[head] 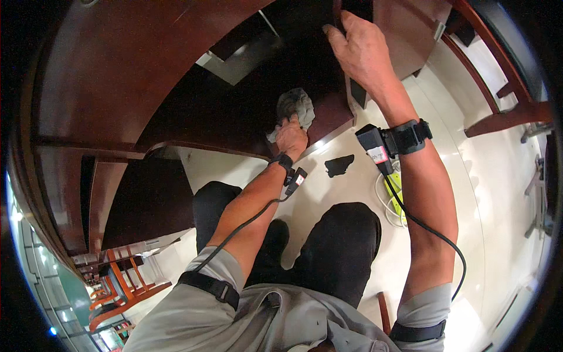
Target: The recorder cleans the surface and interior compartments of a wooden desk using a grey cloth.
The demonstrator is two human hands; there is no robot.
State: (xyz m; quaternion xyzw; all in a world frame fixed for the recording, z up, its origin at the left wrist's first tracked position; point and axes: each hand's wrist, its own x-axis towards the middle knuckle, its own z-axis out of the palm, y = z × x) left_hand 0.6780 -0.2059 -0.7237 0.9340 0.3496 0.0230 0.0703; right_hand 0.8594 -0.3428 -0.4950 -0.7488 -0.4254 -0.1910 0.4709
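My left hand (291, 137) presses a crumpled grey cloth (303, 105) against the dark brown wooden surface (325, 108) in front of me, near its lower edge. My right hand (363, 50) is raised at the upper right, at the edge of a dark opening in the wooden furniture; its thumb stands apart and some fingertips are hidden, so its hold is unclear. Each wrist bears a black strap with a small device and a cable.
A large reddish-brown panel (110, 66) curves across the upper left. A black scrap (339, 166) lies on the pale floor (444, 185). A yellow-green power strip (396, 198) with a white cable lies beside my right forearm. Wooden chairs (125, 286) stand at the lower left.
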